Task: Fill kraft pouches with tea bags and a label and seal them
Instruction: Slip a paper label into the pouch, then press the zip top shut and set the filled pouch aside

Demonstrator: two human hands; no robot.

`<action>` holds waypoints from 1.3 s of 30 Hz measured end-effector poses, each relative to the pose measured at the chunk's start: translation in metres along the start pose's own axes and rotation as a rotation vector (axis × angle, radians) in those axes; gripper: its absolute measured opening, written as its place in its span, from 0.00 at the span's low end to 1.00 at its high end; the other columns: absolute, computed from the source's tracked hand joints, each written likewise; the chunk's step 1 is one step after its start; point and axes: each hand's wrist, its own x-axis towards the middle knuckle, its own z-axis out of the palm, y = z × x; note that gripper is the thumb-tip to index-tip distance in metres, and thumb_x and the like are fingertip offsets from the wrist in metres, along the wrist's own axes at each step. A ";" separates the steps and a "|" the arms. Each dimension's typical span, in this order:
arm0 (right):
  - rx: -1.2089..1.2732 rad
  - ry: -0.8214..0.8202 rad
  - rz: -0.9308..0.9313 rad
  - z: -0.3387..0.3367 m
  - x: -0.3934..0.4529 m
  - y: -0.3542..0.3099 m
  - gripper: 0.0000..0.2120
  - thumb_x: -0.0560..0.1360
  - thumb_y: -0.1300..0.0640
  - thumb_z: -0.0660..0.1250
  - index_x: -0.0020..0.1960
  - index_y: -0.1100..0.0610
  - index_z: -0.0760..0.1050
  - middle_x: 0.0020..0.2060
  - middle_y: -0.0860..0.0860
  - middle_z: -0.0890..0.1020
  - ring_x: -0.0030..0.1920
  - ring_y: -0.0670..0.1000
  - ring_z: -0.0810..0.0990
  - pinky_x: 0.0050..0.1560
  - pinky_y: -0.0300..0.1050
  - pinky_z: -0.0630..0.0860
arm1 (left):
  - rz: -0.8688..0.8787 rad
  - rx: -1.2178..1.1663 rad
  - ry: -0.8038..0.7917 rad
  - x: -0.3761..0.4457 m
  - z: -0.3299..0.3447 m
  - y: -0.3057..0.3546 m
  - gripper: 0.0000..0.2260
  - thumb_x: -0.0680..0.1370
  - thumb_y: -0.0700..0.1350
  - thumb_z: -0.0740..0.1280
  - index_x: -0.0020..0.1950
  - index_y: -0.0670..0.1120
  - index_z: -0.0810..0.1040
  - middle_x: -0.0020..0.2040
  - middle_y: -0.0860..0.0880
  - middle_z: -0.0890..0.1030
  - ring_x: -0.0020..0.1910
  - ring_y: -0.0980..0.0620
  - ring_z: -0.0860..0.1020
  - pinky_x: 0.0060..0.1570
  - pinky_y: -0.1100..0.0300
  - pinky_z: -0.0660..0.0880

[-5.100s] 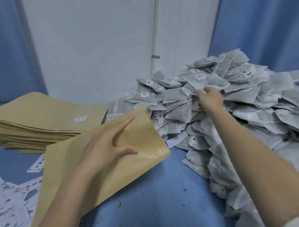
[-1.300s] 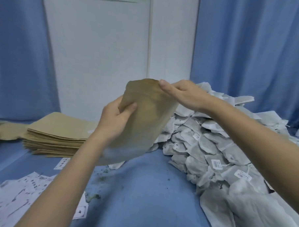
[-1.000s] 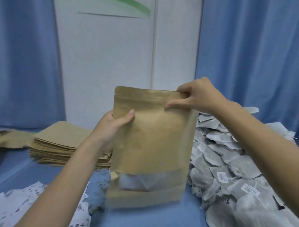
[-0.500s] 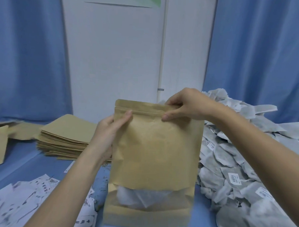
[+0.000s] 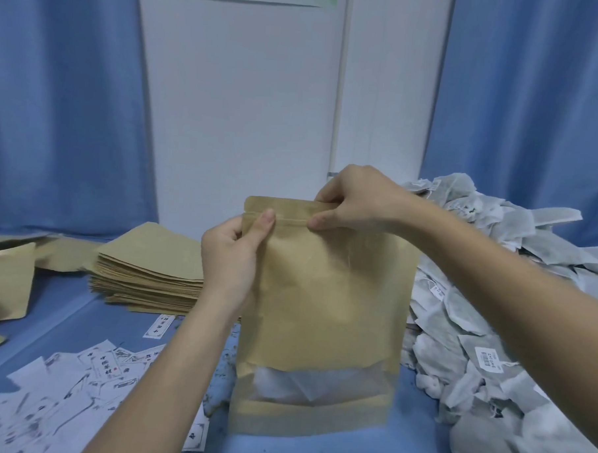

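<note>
A kraft pouch (image 5: 325,296) stands upright on the blue table in front of me. White tea bags show through its clear window (image 5: 304,385) near the bottom. My left hand (image 5: 231,257) grips the pouch's upper left edge, thumb on the zip strip. My right hand (image 5: 357,198) pinches the top strip near its middle, thumb in front and fingers behind. A large heap of white tea bags (image 5: 486,303) lies to the right. Paper labels (image 5: 78,388) are scattered at the lower left.
A stack of flat empty kraft pouches (image 5: 148,271) lies at the left behind my left arm. More kraft pouches (image 5: 4,282) sit at the far left edge. A white wall panel and blue curtains stand behind the table.
The pouch went from lying on the table to standing upright in both hands. My right hand left the tea bag heap and now pinches the top strip, which it has slid along.
</note>
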 end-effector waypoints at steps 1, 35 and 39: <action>0.028 -0.008 -0.001 0.001 0.001 -0.002 0.07 0.68 0.49 0.72 0.39 0.52 0.82 0.31 0.48 0.80 0.31 0.43 0.74 0.26 0.30 0.65 | 0.009 0.019 0.028 0.000 0.001 -0.002 0.16 0.75 0.45 0.71 0.30 0.39 0.76 0.33 0.46 0.71 0.35 0.51 0.67 0.38 0.56 0.64; -0.062 0.028 -0.119 -0.005 -0.008 0.033 0.15 0.66 0.44 0.74 0.35 0.57 0.79 0.24 0.48 0.66 0.29 0.44 0.62 0.28 0.37 0.59 | 0.182 0.232 0.084 0.006 -0.011 -0.029 0.22 0.78 0.51 0.65 0.30 0.49 0.57 0.25 0.57 0.57 0.29 0.58 0.56 0.29 0.61 0.53; -0.108 0.013 -0.108 -0.010 -0.013 0.042 0.23 0.67 0.45 0.74 0.28 0.58 0.66 0.24 0.48 0.59 0.28 0.46 0.59 0.27 0.39 0.56 | 0.195 0.239 0.071 0.007 -0.014 -0.029 0.22 0.78 0.51 0.66 0.29 0.47 0.59 0.26 0.58 0.56 0.29 0.58 0.56 0.29 0.61 0.52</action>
